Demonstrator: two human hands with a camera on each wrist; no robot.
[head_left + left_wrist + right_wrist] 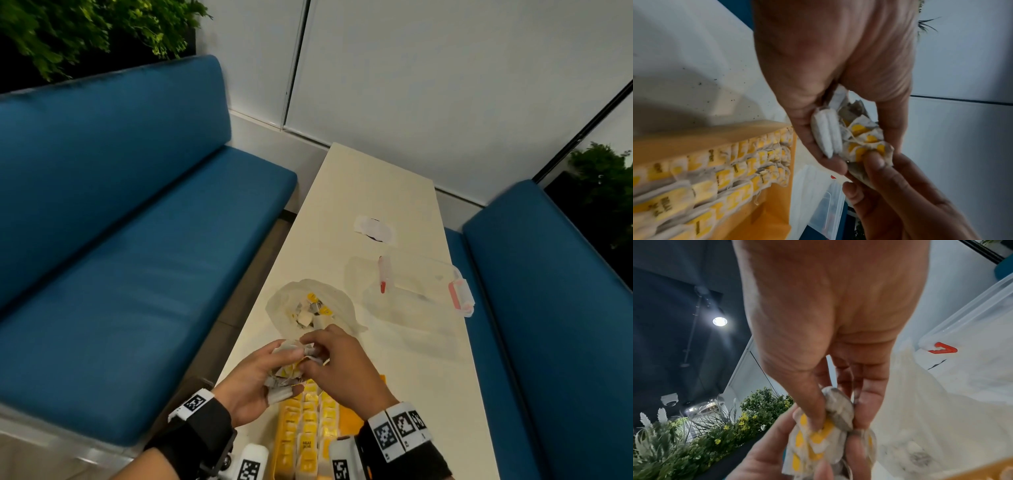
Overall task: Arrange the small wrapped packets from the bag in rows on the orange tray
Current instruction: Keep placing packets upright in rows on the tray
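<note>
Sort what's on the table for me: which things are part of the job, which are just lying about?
Job: packets held in left hand, right hand picking at them; bag; orange tray with rows.

Lying about: clear box; white wrapper; blue benches.

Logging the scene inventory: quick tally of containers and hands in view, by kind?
Orange tray: 1
White plastic bag: 1
Clear lidded box: 1
Hands, left hand and right hand, both gripping one clump of packets: 2
Total: 5
</note>
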